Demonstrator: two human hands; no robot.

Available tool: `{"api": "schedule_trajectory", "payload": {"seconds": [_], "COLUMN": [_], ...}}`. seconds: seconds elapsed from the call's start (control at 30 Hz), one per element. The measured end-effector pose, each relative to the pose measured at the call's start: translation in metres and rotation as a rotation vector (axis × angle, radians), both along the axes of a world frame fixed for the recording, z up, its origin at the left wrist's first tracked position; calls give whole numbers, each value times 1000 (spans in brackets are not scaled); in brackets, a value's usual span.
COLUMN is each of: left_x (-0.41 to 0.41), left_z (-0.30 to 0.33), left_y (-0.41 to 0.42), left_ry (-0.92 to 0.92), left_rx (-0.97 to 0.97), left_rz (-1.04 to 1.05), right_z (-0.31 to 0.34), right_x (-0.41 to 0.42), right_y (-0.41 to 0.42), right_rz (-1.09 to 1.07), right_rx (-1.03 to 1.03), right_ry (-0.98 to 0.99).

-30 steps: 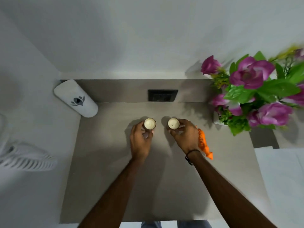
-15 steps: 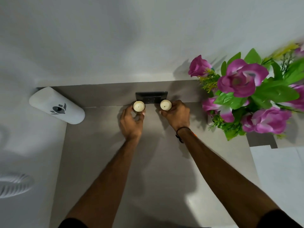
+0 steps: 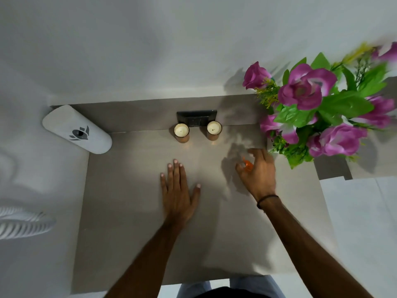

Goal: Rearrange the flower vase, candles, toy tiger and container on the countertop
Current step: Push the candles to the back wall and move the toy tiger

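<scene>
Two small candles in amber glass stand side by side at the back of the grey countertop (image 3: 133,211), the left candle (image 3: 181,132) and the right candle (image 3: 214,130), with no hand on either. My left hand (image 3: 178,190) lies flat and open on the counter in front of them. An orange toy tiger (image 3: 247,164) shows only a sliver between the thumb and spread fingers of my right hand (image 3: 258,175), which is blurred and curved over it. Purple flowers with green leaves (image 3: 322,108) fill the right side and hide the vase under them.
A white cylindrical container with a black flower logo (image 3: 77,130) lies at the back left corner by the wall. A black wall plate (image 3: 196,117) sits right behind the candles. A white ribbed object (image 3: 21,222) is at far left, and a lighter white surface (image 3: 361,222) adjoins the counter on the right.
Both hands carried the candles to the back by the black plate and let go of them. My left hand drew back flat onto the counter; my right hand moved right onto the toy tiger.
</scene>
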State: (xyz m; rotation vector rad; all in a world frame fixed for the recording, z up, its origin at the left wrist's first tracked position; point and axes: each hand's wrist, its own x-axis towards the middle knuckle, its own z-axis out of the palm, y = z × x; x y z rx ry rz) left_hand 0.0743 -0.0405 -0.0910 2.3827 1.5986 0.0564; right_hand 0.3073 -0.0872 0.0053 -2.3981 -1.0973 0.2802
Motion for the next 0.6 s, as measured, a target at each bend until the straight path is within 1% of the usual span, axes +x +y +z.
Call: {"api": "schedule_trajectory", "payload": {"seconds": [0.1,0.2,0.3,0.43,0.6], "left_x": [-5,-4,-4,-3,-3], "left_z": [-3,0,1,4,6], "left_y": [-10,-9,-10,-11,-10], "left_ry": [30,53,55,37,51], "left_rx": [22,24,23,38,12], "left_rz": [-12,-16,-21,-13,-14], "right_z": [-12,-25,-30,-33,-38], "right_x": [-1,0,1,11,24], "right_y": [-32,-38,-17,33,74], "right_rz": [-52,-108,-156,-159,-187], "right_rx": [-48,-29,45,101,138], "right_ry": [10,123,156,193,136]}}
